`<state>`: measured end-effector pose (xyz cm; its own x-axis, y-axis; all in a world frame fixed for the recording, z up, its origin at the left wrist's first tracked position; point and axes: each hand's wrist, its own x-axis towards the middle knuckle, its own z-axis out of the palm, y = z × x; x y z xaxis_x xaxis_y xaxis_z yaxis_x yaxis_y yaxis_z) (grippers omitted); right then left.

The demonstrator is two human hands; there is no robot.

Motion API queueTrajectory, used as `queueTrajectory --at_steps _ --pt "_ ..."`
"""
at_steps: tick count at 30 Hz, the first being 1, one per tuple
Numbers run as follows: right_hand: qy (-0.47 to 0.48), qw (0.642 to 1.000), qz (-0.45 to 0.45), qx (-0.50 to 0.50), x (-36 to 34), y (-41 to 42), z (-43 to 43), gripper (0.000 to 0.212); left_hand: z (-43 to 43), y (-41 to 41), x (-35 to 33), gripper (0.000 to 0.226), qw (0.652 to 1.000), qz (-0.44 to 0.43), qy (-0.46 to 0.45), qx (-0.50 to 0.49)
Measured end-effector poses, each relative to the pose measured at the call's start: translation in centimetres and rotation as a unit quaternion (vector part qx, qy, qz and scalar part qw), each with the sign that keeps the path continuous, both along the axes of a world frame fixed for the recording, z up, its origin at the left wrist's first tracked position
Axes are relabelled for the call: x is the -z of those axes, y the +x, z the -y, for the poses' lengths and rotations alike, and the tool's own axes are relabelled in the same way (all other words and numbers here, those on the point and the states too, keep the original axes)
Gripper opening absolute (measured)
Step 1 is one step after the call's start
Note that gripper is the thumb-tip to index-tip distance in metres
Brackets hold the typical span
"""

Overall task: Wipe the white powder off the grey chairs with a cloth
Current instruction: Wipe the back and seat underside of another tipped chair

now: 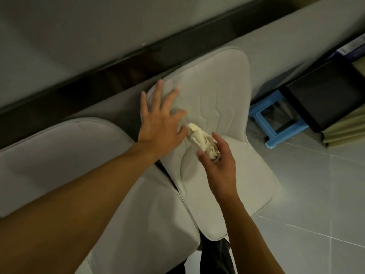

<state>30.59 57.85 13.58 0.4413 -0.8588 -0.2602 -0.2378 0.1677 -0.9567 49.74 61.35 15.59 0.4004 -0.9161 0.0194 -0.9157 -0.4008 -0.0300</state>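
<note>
**Cloth held bunched over the right-hand chair back**

The cloth [199, 138] was a cream rag, crumpled into a long roll. Its long axis ran diagonally, the free end pointing up and left toward the left thumb, the other end buried in the right hand [218, 161]. The right fingers were curled loosely around the lower end of the roll, thumb on the near side, index finger raised on the far side, gripping it. The cloth's free tip lay just beside the left thumb tip; whether they touched could not be told.

The left hand [159, 123] was spread flat, fingers splayed and holding nothing, resting against the upper left part of the backrest of the right chair [223, 91]. The fingertips reached the backrest's rounded top-left edge.

Both chairs were padded in smooth pale grey material with stitched seams and rounded corners. The left chair [59, 155] stood edge to edge with the right one, a narrow dark gap between them below the left wrist. No powder could be made out on either surface.

Beyond the fingertips, a dark strip [79, 76] ran along a pale wall. To the right of the right hand lay open tiled floor [316, 204], with a blue stool [276, 119] and a black box [324, 95] farther off.
</note>
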Motion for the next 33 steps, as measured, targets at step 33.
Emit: queueTrajectory --at_steps 33 --pt "0.003 0.984 0.058 -0.169 -29.2 -19.8 20.8 0.059 15.8 -23.8 -27.5 0.029 0.731 -0.6 -0.312 -0.092"
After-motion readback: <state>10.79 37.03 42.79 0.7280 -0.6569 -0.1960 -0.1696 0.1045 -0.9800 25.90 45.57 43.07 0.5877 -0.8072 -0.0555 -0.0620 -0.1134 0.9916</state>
